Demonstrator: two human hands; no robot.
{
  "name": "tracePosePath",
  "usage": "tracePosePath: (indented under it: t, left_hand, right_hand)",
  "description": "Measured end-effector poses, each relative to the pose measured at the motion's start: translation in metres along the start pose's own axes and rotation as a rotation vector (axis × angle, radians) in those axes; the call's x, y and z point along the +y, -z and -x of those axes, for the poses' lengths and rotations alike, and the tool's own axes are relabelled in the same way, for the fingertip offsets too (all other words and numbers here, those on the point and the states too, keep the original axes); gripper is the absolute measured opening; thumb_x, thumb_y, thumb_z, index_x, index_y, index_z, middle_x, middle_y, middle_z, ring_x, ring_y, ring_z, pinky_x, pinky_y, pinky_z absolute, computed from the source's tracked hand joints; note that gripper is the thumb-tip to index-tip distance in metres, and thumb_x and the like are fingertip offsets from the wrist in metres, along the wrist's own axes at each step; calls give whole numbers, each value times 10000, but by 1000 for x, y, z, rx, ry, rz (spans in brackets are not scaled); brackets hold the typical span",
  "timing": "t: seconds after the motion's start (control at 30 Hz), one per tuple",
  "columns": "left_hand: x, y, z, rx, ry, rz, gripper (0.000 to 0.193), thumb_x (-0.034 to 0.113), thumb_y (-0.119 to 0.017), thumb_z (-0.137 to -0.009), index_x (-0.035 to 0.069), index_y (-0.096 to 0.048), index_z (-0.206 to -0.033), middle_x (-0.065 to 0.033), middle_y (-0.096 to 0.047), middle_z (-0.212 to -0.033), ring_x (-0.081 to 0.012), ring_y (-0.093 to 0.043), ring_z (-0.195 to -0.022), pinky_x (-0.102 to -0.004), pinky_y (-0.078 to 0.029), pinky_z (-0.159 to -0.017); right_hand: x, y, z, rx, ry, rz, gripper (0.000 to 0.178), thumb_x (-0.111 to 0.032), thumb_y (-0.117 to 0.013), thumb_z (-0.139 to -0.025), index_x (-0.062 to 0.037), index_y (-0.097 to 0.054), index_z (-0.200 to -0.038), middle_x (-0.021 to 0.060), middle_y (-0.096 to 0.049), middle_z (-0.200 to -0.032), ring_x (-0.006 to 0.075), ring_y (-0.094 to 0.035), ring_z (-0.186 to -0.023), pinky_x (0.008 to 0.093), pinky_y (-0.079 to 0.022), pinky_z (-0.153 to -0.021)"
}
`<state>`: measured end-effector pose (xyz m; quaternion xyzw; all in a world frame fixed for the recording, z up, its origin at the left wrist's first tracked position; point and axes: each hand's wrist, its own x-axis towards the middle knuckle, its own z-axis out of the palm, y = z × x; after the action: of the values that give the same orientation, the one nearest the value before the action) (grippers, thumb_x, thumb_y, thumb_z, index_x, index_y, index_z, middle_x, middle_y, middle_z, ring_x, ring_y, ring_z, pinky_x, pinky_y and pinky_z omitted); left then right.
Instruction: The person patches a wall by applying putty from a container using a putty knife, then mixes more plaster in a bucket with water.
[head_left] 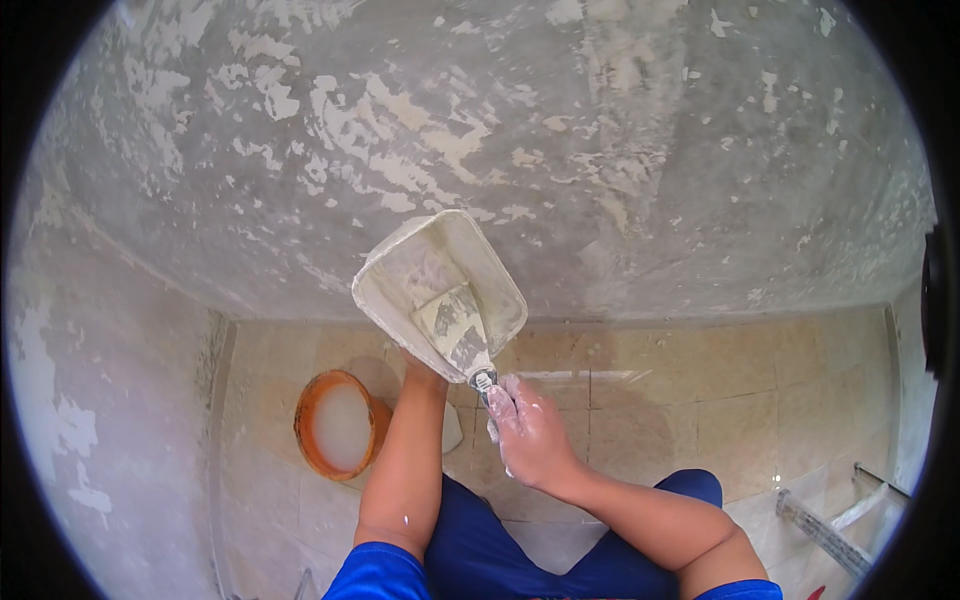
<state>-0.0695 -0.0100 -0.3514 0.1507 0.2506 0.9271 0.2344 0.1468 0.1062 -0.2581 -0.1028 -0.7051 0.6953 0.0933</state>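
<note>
The scene is fairly bright, under soft, diffuse light whose source is out of view. The grey wall (720, 200) ahead is evenly lit and rather muted, while the side wall (130, 380) at left looks paler and hazy toward the rim. A thin, whitish glare streak lies on the tiled floor (740, 380), with dull darker patches near it that may be shadow or damp. The tray (490, 270) and the right fingers (505, 405) are reasonably sharp, without obvious motion blur; fine detail looks slightly soft. Fisheye distortion bows straight edges, and black corners with a bluish fringe enclose the view.
</note>
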Motion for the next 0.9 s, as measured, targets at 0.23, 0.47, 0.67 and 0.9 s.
tracePosePath:
  t: [0.23, 0.47, 0.67, 0.9]
  left_hand:
    - [-23, 0, 2, -28, -8, -47, 712, 619, -508, -1039, 70, -520, -1493, -159, -639, -1405, -316, -648, -1266, -484, -563, -1071]
    - [-29, -42, 1, -148, 49, -60, 714, 624, -510, -1054, 83, -504, -1519, -133, -622, -1435, -286, -634, -1280, -450, -547, -1093]
    - [-50, -56, 9, 10, -10, -391, 922, 774, -525, -978, 68, -438, -1564, -140, -620, -1423, -272, -643, -1271, -446, -549, -1083]
    - [-64, -77, 6, -39, 31, -339, 925, 782, -514, -979, 70, -438, -1566, -135, -627, -1410, -259, -651, -1253, -438, -554, -1072]
  right_hand:
    - [-4, 1, -1, -13, -8, -133, 298, -239, -467, -1144, -22, -542, -954, 68, -540, -669, 156, -523, -546, 358, -424, -522]
    - [-13, 12, -1, 22, 10, 41, 286, -217, -467, -1132, 6, -556, -977, 100, -541, -689, 202, -536, -561, 390, -438, -551]
    - [-38, 22, 0, 167, 113, 192, 275, -196, -493, -1098, 37, -569, -971, 324, -615, -782, 576, -588, -763, 610, -431, -671]
    - [-23, 40, -16, 186, 113, 118, 305, -230, -501, -1108, 27, -572, -958, 285, -598, -721, 511, -571, -647, 559, -445, -613]
